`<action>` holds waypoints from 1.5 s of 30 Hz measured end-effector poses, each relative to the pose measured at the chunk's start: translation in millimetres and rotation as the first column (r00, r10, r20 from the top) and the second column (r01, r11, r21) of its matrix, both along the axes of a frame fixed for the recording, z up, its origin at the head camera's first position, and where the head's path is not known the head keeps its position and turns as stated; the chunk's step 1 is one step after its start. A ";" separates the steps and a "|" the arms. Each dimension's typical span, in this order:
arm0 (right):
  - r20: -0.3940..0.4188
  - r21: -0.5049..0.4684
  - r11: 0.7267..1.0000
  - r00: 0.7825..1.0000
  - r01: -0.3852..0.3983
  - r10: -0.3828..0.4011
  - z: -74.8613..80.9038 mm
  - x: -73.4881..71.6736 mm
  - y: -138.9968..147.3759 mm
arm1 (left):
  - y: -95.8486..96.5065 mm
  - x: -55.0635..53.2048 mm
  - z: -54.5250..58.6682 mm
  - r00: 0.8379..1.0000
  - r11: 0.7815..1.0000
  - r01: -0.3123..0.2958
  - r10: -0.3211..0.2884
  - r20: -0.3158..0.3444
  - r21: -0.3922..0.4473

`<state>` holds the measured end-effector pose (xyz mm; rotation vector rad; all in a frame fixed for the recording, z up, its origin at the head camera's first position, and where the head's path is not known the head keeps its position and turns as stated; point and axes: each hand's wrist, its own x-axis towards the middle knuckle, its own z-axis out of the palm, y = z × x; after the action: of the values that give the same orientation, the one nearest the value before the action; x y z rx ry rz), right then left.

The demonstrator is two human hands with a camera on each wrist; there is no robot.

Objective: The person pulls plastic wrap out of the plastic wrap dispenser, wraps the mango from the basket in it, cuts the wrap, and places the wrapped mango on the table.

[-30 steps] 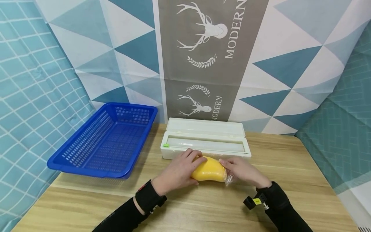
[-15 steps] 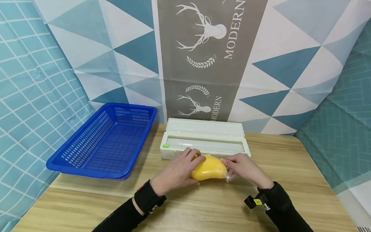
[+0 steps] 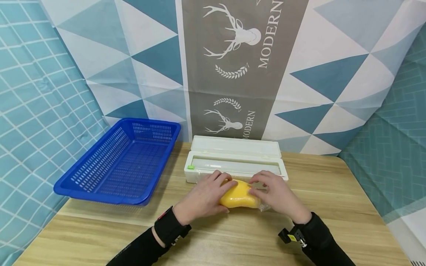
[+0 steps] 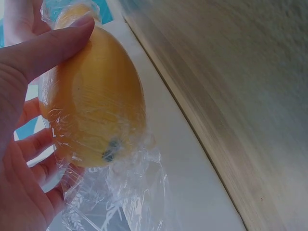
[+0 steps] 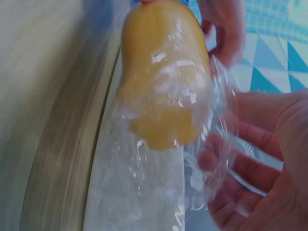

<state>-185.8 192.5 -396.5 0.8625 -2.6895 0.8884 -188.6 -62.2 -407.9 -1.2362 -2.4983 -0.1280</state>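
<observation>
A yellow butternut squash [image 3: 240, 195], wrapped in clear cling film [image 5: 137, 178], lies sideways in front of the white film dispenser [image 3: 233, 174]. My left hand [image 3: 208, 194] holds its left end, the thumb [image 4: 53, 45] across the skin and the fingers behind. A dark spot marks the rounded end in the left wrist view. At the narrower right end, my right hand [image 3: 277, 194] has its fingers spread and bent loosely beside the loose film, thumb and forefinger right at the squash in the head view. Film hangs in crumpled folds past both ends.
The dispenser's lid [image 3: 236, 146] stands up at the back, with a film roll inside and a green slider [image 3: 190, 167] at its left. A blue perforated basket [image 3: 159, 166] sits on the wooden table [image 3: 213, 240] at left. Patterned sheets cover the walls.
My right hand has let go of the film bunched at the squash's right end and moved its fingers up and over that end. The left hand stays on the squash.
</observation>
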 end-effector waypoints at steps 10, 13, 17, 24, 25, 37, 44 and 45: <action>-0.122 0.167 0.983 0.987 -0.080 0.101 -6.7 5.6 -12.5 | -0.7 -1.0 1.5 0.999 0.998 -0.033 0.033 0.008 0.057; -0.139 0.177 0.982 0.986 -0.064 0.090 -10.4 5.7 -14.9 | -1.1 -0.3 1.7 0.999 0.997 -0.048 0.047 0.015 0.064; -0.171 0.203 0.979 0.983 -0.023 0.059 -15.0 4.8 -17.7 | -1.1 0.7 1.4 0.998 0.996 -0.061 0.061 0.012 0.063; -0.187 0.173 0.985 0.982 0.022 0.011 -15.1 4.4 -16.7 | 0.7 -0.1 1.9 0.998 0.989 -0.065 0.062 0.028 0.136; -0.186 0.170 0.985 0.982 0.023 0.009 -15.0 4.6 -16.5 | 1.0 -0.2 2.2 0.997 0.988 -0.070 0.066 0.030 0.136; -0.172 0.197 0.980 0.985 0.031 0.004 -16.7 3.0 -19.2 | 4.5 1.5 2.5 0.993 0.990 -0.112 0.110 0.029 0.088; -0.142 0.219 0.975 0.990 0.042 -0.010 -19.3 2.0 -20.2 | 5.1 -0.5 -1.3 0.993 0.990 -0.112 0.109 0.043 0.086; -0.137 0.220 0.975 0.991 0.043 -0.012 -20.1 1.6 -20.3 | 5.0 -1.1 -1.7 0.993 0.990 -0.111 0.107 0.049 0.087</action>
<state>-184.3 172.2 -416.5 0.8909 -2.7090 0.5082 -189.7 -57.3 -409.6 -1.0700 -2.5614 -0.2395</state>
